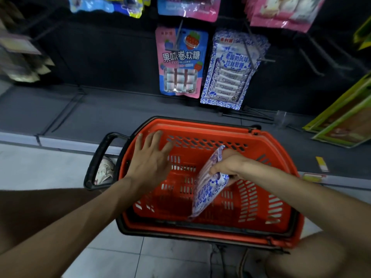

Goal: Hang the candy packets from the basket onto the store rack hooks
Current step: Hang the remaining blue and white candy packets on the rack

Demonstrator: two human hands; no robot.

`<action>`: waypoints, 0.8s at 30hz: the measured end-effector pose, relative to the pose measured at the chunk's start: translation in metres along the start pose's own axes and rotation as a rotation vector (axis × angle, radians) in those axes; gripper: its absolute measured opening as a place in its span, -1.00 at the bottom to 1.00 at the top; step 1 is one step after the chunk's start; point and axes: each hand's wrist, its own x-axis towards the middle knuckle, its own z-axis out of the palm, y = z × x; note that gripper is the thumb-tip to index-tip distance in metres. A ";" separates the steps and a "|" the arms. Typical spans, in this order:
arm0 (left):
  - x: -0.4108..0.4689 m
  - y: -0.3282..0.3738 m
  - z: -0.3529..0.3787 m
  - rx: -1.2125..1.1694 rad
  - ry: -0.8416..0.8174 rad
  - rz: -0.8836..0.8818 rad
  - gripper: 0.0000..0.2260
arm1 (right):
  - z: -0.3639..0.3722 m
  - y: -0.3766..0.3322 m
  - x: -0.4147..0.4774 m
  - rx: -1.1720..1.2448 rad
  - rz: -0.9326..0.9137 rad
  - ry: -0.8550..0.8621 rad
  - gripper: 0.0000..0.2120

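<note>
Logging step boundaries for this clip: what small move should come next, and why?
Probably lift the blue-and-white packet, gripped by the right hand over the basket, toward the hook holding matching packets; the left hand is open.

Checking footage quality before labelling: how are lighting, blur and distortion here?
Head view: rack backdrop dark; glare on the hanging pink-and-blue packet; left-edge packets blurred; wide-angle distortion stretches the frame edges; right hand and held packet fairly sharp.

The top-row packets [186,7] are cut off above; the left-side goods [20,57] are blurred.
</note>
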 end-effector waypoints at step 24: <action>0.024 0.064 -0.038 -0.075 0.133 0.222 -0.41 | -0.064 -0.029 -0.064 -0.920 -0.859 0.392 -0.81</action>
